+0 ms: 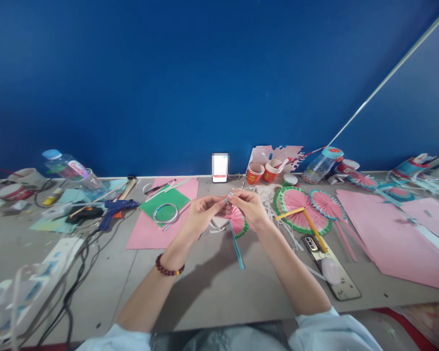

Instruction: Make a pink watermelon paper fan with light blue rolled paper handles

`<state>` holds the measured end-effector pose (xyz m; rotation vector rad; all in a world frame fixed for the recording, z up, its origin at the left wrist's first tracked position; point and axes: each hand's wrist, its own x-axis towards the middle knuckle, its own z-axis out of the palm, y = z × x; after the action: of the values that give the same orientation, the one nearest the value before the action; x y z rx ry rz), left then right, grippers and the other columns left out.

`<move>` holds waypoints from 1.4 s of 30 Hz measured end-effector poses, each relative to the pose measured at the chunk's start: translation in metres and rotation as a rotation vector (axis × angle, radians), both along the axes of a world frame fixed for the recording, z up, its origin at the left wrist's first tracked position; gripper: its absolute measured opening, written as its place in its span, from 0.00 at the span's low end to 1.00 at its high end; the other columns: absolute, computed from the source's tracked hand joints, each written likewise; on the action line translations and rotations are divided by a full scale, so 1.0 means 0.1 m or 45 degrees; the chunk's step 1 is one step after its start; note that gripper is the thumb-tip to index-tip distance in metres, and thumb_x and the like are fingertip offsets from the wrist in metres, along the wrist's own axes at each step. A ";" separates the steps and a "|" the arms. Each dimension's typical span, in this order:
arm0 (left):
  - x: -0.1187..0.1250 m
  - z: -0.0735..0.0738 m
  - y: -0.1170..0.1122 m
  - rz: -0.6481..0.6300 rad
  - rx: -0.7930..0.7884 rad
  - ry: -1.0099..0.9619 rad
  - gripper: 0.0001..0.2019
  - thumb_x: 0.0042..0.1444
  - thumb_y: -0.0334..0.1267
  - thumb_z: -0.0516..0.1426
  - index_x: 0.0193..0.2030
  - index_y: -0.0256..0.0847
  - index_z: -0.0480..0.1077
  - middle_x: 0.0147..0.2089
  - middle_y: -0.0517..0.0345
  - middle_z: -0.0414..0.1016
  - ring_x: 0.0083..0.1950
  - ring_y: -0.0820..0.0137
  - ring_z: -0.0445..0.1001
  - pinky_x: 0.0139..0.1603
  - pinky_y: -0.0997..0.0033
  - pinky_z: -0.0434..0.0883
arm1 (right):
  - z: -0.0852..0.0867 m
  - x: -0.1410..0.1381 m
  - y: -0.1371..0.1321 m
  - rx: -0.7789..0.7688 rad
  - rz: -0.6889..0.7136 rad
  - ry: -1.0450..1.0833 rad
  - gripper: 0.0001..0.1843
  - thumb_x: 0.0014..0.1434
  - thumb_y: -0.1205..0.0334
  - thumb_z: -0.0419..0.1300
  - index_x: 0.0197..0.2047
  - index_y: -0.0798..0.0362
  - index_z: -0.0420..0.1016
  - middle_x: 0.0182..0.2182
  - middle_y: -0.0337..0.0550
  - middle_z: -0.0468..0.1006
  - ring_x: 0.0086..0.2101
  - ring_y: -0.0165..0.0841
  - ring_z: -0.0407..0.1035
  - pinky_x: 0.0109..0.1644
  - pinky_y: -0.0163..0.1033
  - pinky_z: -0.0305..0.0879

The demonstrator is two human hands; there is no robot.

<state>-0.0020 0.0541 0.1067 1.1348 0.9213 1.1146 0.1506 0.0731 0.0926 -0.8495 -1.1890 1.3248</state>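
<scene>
My left hand (207, 210) and my right hand (251, 207) meet above the table, thumbs and fingertips pinched together. Between the fingertips shows a tiny light-blue piece (228, 197), too small to name. Just beneath them is a pleated paper fan (240, 224), pink with a green edge, partly covered by my hands. A narrow blue strip (238, 251) runs down from the fan toward me. Whether my fingers also grip the fan, I cannot tell. White paper scraps (217, 224) lie beside it.
To the left are a green sheet (177, 199) with a tape ring (165, 213), a blue glue gun (113, 210) and a power strip (46, 282). On the right lie a round watermelon-coloured fan (290, 200), a phone (345, 285) and pink paper (398, 243). Red cups (255, 174) stand behind.
</scene>
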 end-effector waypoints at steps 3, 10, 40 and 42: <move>0.00 -0.05 0.02 -0.039 -0.012 0.032 0.18 0.45 0.47 0.65 0.37 0.34 0.74 0.31 0.51 0.81 0.33 0.66 0.79 0.40 0.65 0.77 | -0.01 -0.01 0.01 0.017 -0.119 -0.016 0.10 0.43 0.56 0.70 0.21 0.52 0.77 0.23 0.38 0.72 0.27 0.29 0.65 0.32 0.37 0.63; 0.00 -0.05 0.01 0.003 0.113 0.142 0.16 0.45 0.41 0.66 0.39 0.36 0.72 0.34 0.51 0.80 0.37 0.66 0.79 0.40 0.69 0.76 | -0.01 0.04 0.05 0.009 -0.178 -0.001 0.10 0.43 0.55 0.69 0.24 0.52 0.78 0.25 0.38 0.72 0.25 0.27 0.62 0.29 0.35 0.60; -0.02 -0.06 0.05 0.198 0.144 0.117 0.11 0.43 0.41 0.66 0.32 0.36 0.78 0.30 0.52 0.81 0.32 0.65 0.80 0.36 0.68 0.77 | -0.01 0.03 0.04 -0.070 -0.108 0.095 0.12 0.46 0.52 0.68 0.30 0.52 0.78 0.25 0.39 0.76 0.27 0.29 0.67 0.34 0.36 0.63; -0.03 -0.07 0.06 0.198 0.145 0.106 0.11 0.44 0.42 0.65 0.32 0.36 0.78 0.30 0.52 0.81 0.33 0.65 0.80 0.38 0.68 0.77 | -0.03 0.06 0.06 -0.080 -0.021 0.014 0.13 0.46 0.52 0.68 0.31 0.52 0.79 0.27 0.40 0.78 0.28 0.30 0.69 0.36 0.37 0.64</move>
<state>-0.0048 0.0601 0.0993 1.2263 1.0358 1.2671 0.1568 0.0792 0.0900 -0.8941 -1.1343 1.3576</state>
